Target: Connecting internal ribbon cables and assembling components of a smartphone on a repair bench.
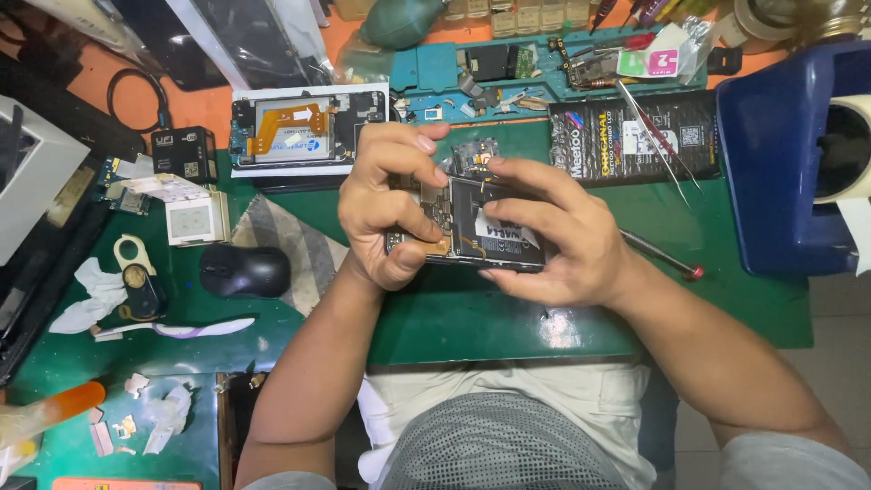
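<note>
Counter [508, 318]: dark green mat over orange surface. Opened phone [472, 231] in hand: black interior, white label, copper-toned parts. Second opened phone [308, 127]: white frame, orange ribbon cable, grey battery. Computer mouse [245, 270]: black. Cloth [295, 238] beneath it: grey and white stripes. Battery package [635, 136]: black, with white and yellow print. Screwdriver [660, 256]: metal shaft, red tip. Plastic bin [780, 154]: deep blue. Parts tray [544, 59]: teal.

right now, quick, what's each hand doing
Left hand: closed around the left end of the opened phone.
Right hand: holding the phone's right end, fingers over its exposed insides.
</note>
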